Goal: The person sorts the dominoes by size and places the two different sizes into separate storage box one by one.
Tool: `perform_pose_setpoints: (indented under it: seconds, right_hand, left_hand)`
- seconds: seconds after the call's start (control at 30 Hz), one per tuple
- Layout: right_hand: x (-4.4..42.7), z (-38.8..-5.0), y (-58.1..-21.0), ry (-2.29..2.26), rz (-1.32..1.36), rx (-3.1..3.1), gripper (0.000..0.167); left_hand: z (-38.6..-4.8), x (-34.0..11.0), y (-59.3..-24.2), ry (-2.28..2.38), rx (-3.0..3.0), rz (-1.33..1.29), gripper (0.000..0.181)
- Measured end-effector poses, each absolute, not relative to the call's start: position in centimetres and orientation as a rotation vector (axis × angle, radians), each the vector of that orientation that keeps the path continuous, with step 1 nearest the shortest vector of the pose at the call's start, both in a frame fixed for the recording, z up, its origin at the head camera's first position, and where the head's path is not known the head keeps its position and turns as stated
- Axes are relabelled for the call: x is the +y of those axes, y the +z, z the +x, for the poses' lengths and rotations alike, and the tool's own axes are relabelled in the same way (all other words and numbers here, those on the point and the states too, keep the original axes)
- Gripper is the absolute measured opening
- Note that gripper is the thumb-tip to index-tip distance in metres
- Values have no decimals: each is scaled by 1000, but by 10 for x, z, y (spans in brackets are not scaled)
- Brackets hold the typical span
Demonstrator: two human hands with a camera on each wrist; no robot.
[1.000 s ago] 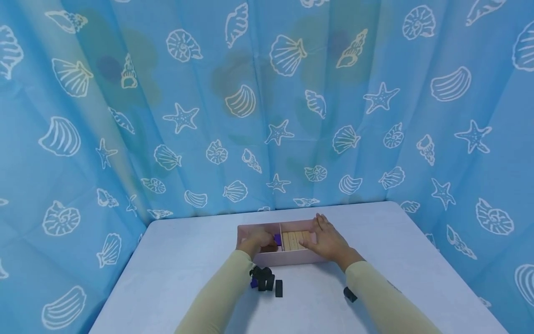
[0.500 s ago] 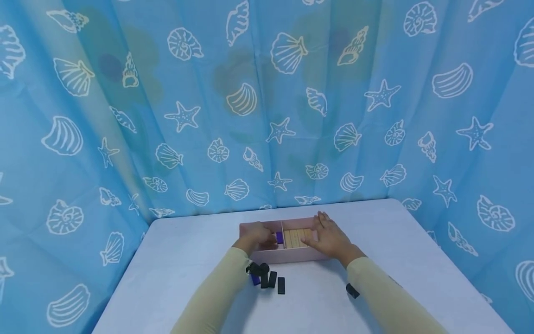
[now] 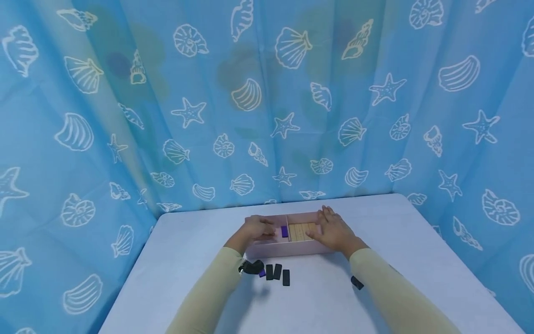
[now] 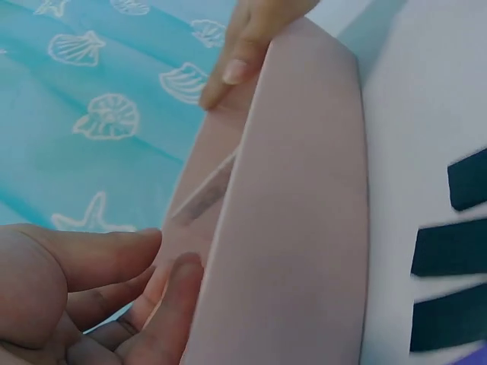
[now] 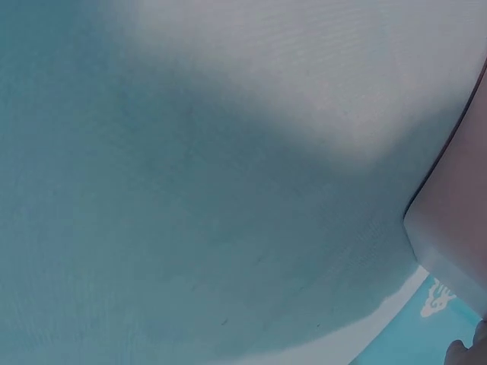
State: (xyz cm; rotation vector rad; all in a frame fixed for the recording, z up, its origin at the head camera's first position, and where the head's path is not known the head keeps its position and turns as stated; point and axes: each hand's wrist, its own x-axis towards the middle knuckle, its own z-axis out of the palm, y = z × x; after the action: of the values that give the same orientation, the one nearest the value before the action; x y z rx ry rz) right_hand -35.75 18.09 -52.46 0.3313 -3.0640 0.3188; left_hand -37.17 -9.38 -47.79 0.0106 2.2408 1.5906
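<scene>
A pale pink box with a divider stands on the table. Its right compartment holds several light wooden blocks; in the left one lies a purple block against the divider. My left hand is at the left end, fingertips bent over that compartment. In the left wrist view the left hand has its thumb and fingers apart near the rim, with nothing visible between them. My right hand holds the box's right end, thumb over the inside, fingers along the far corner. Its fingertips barely show in the right wrist view.
Several black blocks lie on the white table in front of the box, with a purple piece beside them. A blue shell-print curtain hangs behind the table. Black wrist cameras sit under the sleeves.
My left hand has drawn up and left from inside the left compartment towards its left end, so more of the compartment shows. The right hand keeps its place on the box. The head view has shifted slightly.
</scene>
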Motion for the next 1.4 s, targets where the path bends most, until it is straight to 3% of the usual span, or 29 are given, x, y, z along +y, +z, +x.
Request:
perform_pose_setpoints:
  seconds: [0.23, 0.67, 1.07, 1.4]
  right_hand:
    - [182, -363, -519, 287, 337, -3048, 97]
    - [179, -357, -526, 293, 367, -3065, 96]
    - [177, -357, -524, 325, 356, -3066, 96]
    - [178, -356, -524, 335, 352, -3067, 97]
  left_hand:
    - [-370, -113, -469, 1678, 2255, 18, 34]
    - [-328, -141, -479, 1658, 2331, 59, 38]
    - [-300, -159, -499, 1681, 2199, 166, 30]
    - [-286, -160, -528, 1528, 2340, 122, 38]
